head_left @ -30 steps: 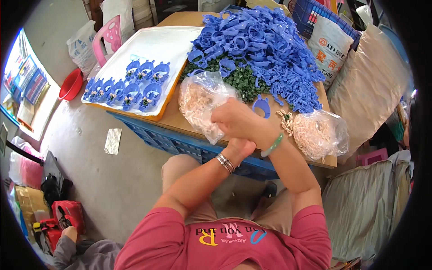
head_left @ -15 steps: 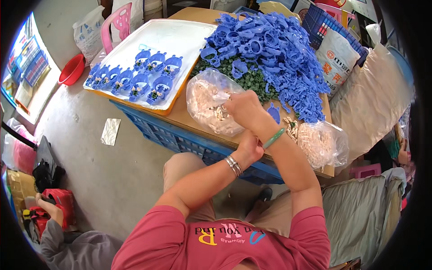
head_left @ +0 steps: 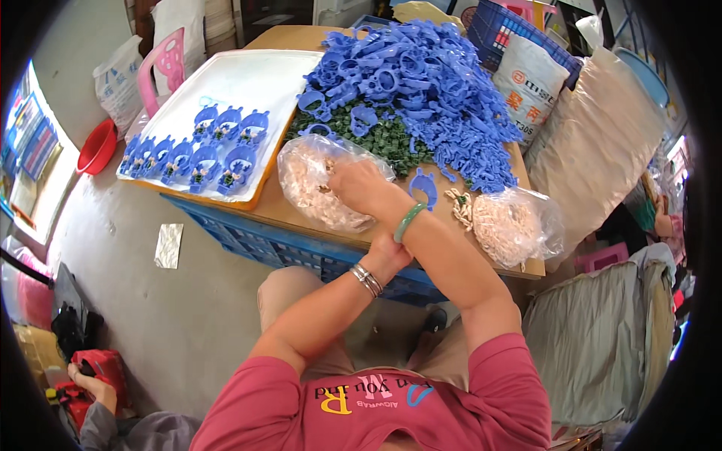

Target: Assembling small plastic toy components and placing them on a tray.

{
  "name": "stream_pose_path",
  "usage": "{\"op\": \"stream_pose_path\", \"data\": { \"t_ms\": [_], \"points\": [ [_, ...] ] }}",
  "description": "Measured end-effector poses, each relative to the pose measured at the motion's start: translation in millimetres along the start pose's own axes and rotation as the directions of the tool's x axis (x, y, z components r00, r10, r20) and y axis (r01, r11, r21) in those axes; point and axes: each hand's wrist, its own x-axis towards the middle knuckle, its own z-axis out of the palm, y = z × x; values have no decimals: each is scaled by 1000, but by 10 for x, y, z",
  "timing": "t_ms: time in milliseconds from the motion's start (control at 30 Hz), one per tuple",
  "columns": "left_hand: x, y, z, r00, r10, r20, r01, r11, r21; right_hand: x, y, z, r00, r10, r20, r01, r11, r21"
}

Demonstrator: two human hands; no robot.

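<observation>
right hand [head_left: 359, 184] reaches into the clear bag [head_left: 312, 188], grip hidden; left hand [head_left: 387, 252] tucked beneath.

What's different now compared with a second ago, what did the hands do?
The right hand went forward from beside the clear plastic bag of small beige parts into its open mouth. The left hand has stayed tucked under the right wrist, at the table edge. Unchanged: the heap of blue plastic pieces, the white tray of assembled blue pieces, the second clear bag.
</observation>
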Motion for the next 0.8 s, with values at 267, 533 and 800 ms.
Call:
{"op": "stream_pose_path", "data": {
  "t_ms": [267, 533, 800],
  "points": [
    [-14, 51, 85, 987, 98, -125, -88, 993, 83, -541, 352, -476, 784, 450, -428, -163, 814, 557],
    [-65, -11, 211, 999, 52, -7, -51, 989, 136, -1791, 390, -509, 722, 684, -107, -184, 338, 923],
    [-129, -111, 211, 990, -46, 136, 7, 963, 270, -2145, 273, -407, 618, 785, 35, 163, -171, 972]
  ]
}}
